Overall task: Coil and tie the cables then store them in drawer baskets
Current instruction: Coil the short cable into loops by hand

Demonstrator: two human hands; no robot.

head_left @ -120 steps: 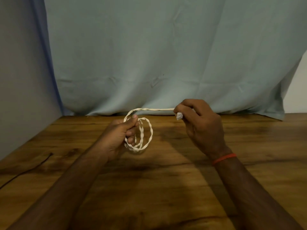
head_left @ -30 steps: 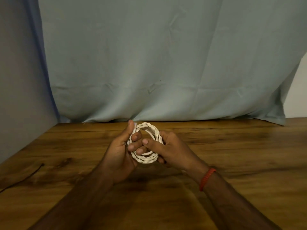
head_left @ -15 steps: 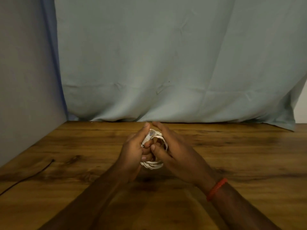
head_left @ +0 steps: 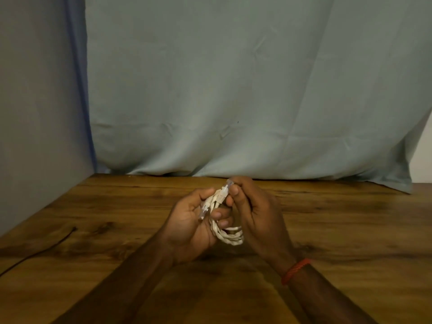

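A white twisted cable [head_left: 230,237] is wound into a small coil and held between both hands above the wooden table [head_left: 350,230]. My left hand [head_left: 191,228] curls its fingers round the coil, and one plug end lies across its palm. My right hand [head_left: 254,213] pinches the other plug end at the top of the coil between thumb and fingertips. The coil's lower loops show below the fingers. No drawer basket is in view.
A thin black cable [head_left: 39,251] lies on the table at the far left, running off the left edge. A pale blue cloth [head_left: 233,90] hangs behind the table's far edge. A grey wall [head_left: 35,113] stands on the left.
The stretched free end has been wound into the coil. In the last second both hands closed around it and the right hand lifted one plug end to the top.
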